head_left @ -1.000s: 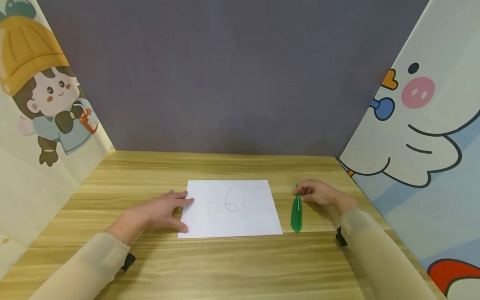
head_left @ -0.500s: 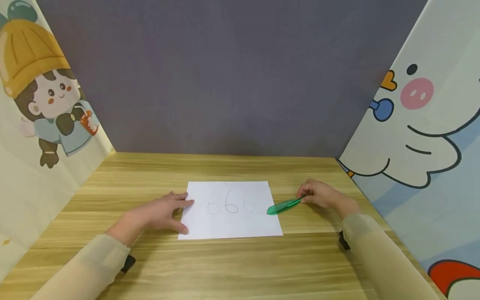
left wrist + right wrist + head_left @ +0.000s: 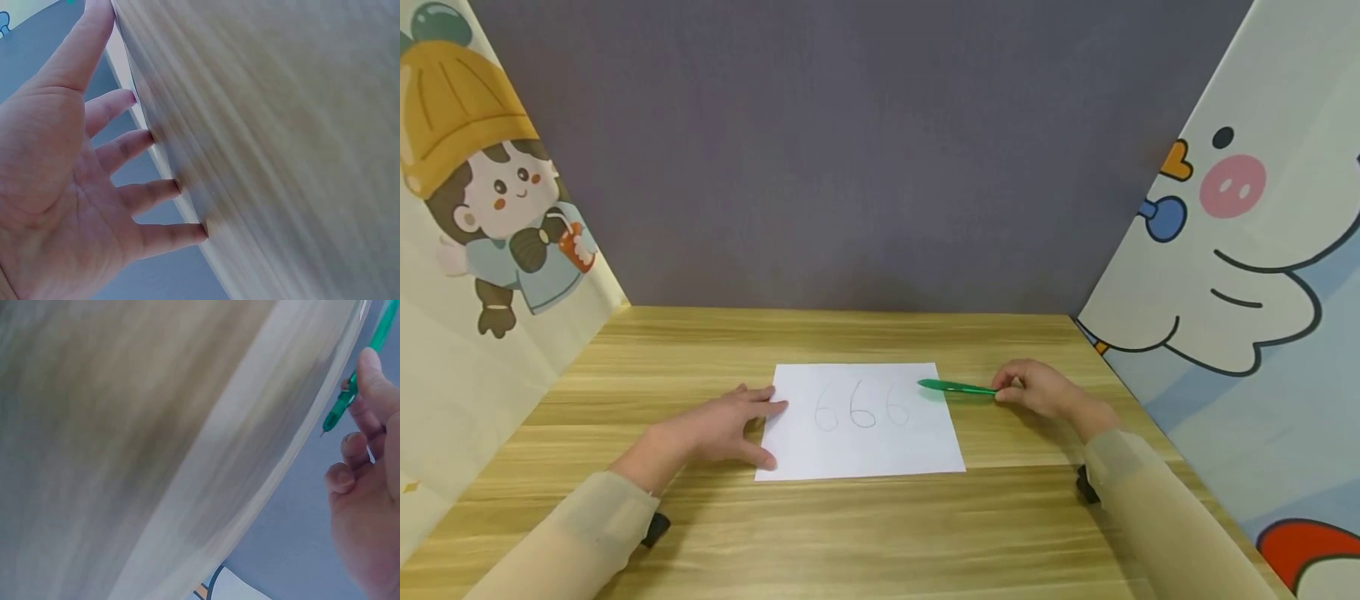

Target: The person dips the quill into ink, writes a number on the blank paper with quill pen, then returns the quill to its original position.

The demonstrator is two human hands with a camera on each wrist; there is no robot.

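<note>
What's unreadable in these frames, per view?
- Head view: whether the green pen touches the paper or hangs above it; no side angle.
- Left wrist view: left hand shows, but the table is motion-blurred.
- Right wrist view: pen's far end cut off by the top edge; right hand cut off at right.

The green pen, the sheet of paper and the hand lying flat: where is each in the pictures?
green pen (image 3: pixel 957 387), head view, middle of its barrel.
sheet of paper (image 3: pixel 880 446), head view, blank lower part under the written 666.
left hand (image 3: pixel 715 427), head view, back of the hand, fingers on the paper's edge.
</note>
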